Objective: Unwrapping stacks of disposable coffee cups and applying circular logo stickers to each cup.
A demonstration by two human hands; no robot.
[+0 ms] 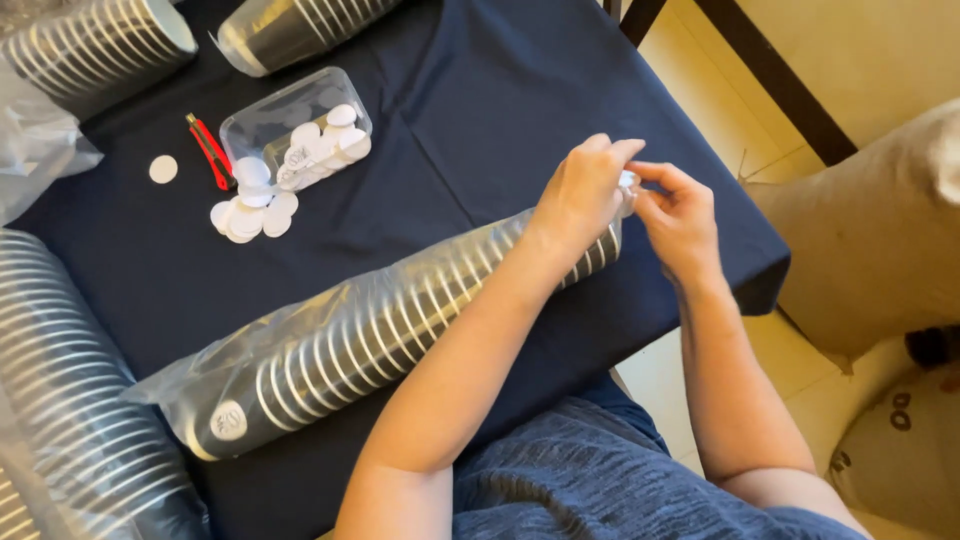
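Both hands, left hand [582,192] and right hand [680,218], pinch with their fingers the plastic-wrapped sleeve of dark, silver-rimmed cups [350,345] at its two o'clock end.

Both bare forearms reach forward and to the right, the left arm crossing in front of the body; the left hand [583,190] and right hand [680,215] meet fingertip to fingertip, fingers curled in a pinch, wrists slightly raised
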